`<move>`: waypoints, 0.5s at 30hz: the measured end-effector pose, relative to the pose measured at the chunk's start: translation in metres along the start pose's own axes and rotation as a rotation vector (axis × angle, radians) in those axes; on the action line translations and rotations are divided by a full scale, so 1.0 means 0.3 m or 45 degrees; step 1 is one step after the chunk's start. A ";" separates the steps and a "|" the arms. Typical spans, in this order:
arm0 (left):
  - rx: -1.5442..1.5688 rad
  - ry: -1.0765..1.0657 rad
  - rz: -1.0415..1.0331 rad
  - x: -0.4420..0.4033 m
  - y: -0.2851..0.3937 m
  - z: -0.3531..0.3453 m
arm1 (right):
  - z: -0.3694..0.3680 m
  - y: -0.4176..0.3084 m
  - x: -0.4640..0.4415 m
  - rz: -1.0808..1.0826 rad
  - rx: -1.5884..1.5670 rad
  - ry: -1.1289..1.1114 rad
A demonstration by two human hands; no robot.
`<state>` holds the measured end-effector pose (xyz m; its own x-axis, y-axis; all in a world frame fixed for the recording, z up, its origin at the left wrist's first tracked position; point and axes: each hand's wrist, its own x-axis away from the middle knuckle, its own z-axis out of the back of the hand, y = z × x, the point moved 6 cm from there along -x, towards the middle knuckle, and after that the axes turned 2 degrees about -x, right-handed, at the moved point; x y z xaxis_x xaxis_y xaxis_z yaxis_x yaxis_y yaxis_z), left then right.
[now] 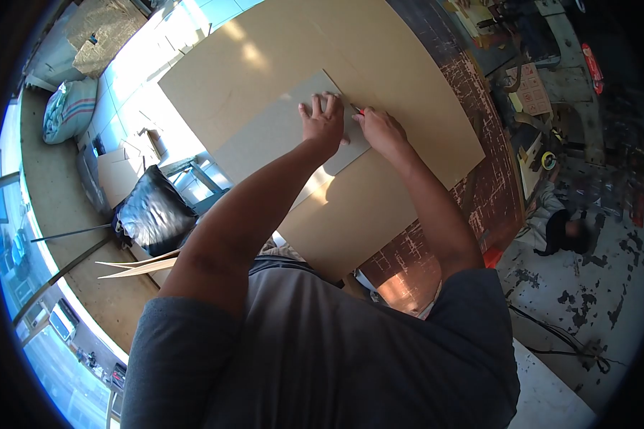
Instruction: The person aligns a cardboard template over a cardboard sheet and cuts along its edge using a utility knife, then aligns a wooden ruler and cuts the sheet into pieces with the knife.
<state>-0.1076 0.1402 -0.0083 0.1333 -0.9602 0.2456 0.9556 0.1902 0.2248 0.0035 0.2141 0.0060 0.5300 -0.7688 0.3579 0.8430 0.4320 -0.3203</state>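
A large tan board lies flat on a worn brown tabletop. On top of it rests a smaller grey rectangular sheet, set at a slant. My left hand presses on the grey sheet near its right edge, fingers spread. Just right of that edge, my right hand grips a slim red tool with a thin dark tip. Most of the tool is hidden by the fingers, so I cannot tell whether it is a cutter or a pen.
To the left are a shiny black bag, a pale striped sack and thin wooden strips. At right, a yellow tape roll, a printed card and a red-handled item lie beyond the table. Cables hang lower right.
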 end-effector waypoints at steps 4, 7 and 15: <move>0.004 0.013 0.004 -0.008 0.002 0.001 | 0.031 -0.014 -0.015 0.020 0.098 -0.092; -0.037 -0.025 -0.013 0.009 0.000 -0.018 | -0.008 0.006 -0.040 0.058 0.024 -0.069; -0.070 -0.008 -0.009 -0.013 0.006 -0.018 | -0.033 0.073 -0.039 0.017 -0.047 -0.190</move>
<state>-0.1049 0.1431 -0.0139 0.1252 -0.9601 0.2500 0.9696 0.1718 0.1742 0.0148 0.2279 -0.0137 0.5511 -0.6834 0.4788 0.8334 0.4220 -0.3568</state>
